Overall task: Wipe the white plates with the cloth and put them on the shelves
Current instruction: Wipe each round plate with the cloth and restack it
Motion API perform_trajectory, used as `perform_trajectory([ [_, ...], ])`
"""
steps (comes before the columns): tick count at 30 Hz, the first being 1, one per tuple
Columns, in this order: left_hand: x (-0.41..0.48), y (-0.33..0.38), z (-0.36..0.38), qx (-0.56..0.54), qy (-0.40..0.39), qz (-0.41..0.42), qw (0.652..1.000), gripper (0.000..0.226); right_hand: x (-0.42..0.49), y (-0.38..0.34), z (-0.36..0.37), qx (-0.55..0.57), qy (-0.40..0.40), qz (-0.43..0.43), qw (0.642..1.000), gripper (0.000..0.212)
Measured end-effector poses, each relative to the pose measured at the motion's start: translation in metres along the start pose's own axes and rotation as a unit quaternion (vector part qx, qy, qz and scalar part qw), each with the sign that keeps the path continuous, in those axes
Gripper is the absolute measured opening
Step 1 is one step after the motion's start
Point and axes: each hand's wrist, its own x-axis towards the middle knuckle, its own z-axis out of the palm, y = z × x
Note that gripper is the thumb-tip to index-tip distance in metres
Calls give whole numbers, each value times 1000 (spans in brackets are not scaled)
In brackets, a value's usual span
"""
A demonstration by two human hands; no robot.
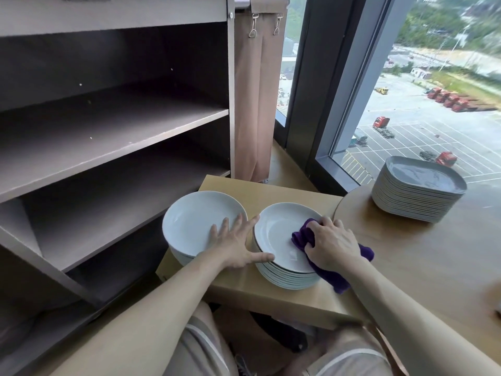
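We are pressing our right hand (330, 245) down on a bunched purple cloth (302, 234), fingers curled round it, gripping it against the top plate of a stack of round white ceramic plates (279, 240). The cloth's long axis is running diagonally, from the middle of that plate back over its near right rim and down towards us, with a loose end hanging past the stack.

Our left hand (238, 245) is lying flat and open, fingers spread and holding nothing. Its fingers are resting on the top of a second stack of deeper white round plates (195, 221), while the thumb is touching the near left rim of the plate we are wiping.

Both stacks are sitting just beside each other on a small light wooden bench (271, 297), every plate lying level and face up. Being round, they are showing no long axis.

To the left, the dark brown shelves (108, 123) are standing with their open front facing us. A beige fabric bag (254, 104) is hanging on metal clips from the unit's right side. On a rounded wooden tabletop (433, 253) to the right, by the window (433, 104), a stack of grey rounded-square plates (417, 191) is sitting well apart from the white ones.
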Motion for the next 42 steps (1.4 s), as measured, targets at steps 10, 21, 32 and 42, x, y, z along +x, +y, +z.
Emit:
perform_trajectory([
  [10, 0, -1, 4, 3, 6, 3, 1000, 123, 25, -15, 9, 62, 23, 25, 998, 47],
  [21, -2, 0, 3, -23, -6, -2, 1000, 122, 36, -48, 17, 133, -5, 19, 991, 52],
  [32, 0, 1, 4, -14, -5, -2, 1000, 122, 18, -68, 9, 147, -48, -81, 985, 53],
  [42, -7, 6, -4, 2, -11, -4, 1000, 119, -8, -46, -4, 116, -85, -95, 985, 39],
])
